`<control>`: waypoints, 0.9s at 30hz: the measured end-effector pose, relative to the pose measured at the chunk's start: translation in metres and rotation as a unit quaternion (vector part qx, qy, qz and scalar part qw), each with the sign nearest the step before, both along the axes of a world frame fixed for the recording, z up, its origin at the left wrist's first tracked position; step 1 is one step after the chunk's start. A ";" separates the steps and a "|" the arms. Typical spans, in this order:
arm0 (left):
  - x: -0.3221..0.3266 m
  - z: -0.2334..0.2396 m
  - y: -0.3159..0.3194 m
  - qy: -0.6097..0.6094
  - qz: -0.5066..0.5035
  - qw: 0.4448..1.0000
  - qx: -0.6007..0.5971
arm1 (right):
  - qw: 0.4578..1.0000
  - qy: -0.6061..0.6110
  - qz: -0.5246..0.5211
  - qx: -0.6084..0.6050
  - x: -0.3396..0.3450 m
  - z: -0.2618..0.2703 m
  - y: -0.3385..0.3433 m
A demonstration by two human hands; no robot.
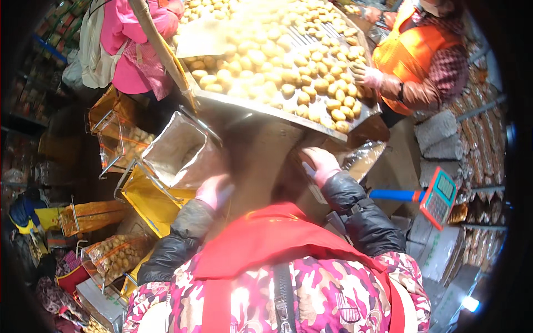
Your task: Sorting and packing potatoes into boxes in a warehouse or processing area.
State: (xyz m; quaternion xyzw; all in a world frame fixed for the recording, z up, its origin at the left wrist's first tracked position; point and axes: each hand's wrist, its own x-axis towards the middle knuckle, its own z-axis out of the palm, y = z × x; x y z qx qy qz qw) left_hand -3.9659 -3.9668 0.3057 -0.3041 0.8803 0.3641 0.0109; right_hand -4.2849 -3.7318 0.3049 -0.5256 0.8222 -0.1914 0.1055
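Observation:
Both my hands wear pale pinkish gloves. My left hand (215, 191) is blurred and lies just below a white-lined open bag (177, 145) held on a metal frame; whether it grips anything cannot be told. My right hand (320, 163) is at the edge of a dark box or container, beside a clear plastic-wrapped carton (364, 158); its fingertips are partly hidden. Ahead of me, many potatoes (304, 98) are spread on a sorting table with a metal rim (270, 114). Glare washes out the table's middle.
A person in pink (133, 54) stands at the left; a co-worker in an orange vest (410, 54) reaches over the table's right side. A digital scale display (440, 198) on a blue post is at my right. Potato-filled mesh bags (118, 258) and yellow bags (150, 200) stand left.

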 end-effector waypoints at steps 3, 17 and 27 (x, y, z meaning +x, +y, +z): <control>-0.035 -0.019 -0.036 0.090 0.010 0.990 -0.112 | 0.986 0.103 0.080 -0.106 -0.027 0.000 -0.074; -0.390 -0.029 -0.204 -0.123 0.164 0.920 -0.334 | 0.978 -0.048 0.201 0.017 -0.124 -0.026 -0.170; -0.574 -0.014 -0.159 0.070 0.130 0.982 -0.118 | 0.964 -0.020 0.264 -0.035 -0.125 -0.050 -0.176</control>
